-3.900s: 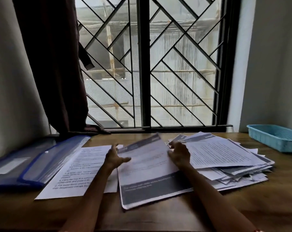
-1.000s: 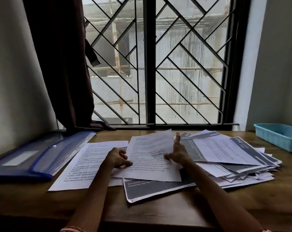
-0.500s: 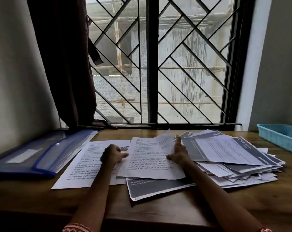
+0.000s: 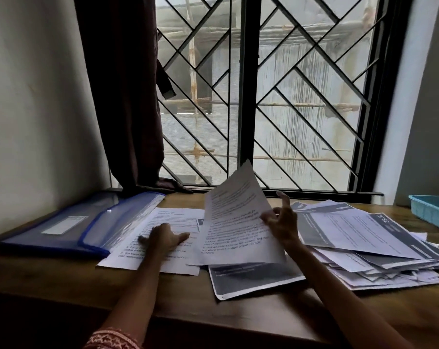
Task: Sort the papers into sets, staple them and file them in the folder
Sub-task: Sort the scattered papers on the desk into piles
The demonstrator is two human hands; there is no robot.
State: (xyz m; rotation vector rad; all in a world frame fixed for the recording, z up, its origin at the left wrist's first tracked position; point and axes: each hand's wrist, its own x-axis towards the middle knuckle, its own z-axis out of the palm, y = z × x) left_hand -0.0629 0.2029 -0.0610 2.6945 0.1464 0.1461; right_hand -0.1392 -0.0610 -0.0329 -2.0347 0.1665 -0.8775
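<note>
Our right hand (image 4: 280,222) pinches a text sheet (image 4: 234,222), tilting it up to read; our left hand (image 4: 164,239) rests flat, steadying the sorted pile (image 4: 168,217).

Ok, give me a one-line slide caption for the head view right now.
Sorting papers: right hand lifts a text sheet, left hand rests on a flat sheet beside the blue folder.

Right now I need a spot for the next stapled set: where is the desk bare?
Bare desk lies along the near edge, between the forearms, and beside the turquoise tray. Folder, left sheets and the loose pile crowd the middle.
</note>
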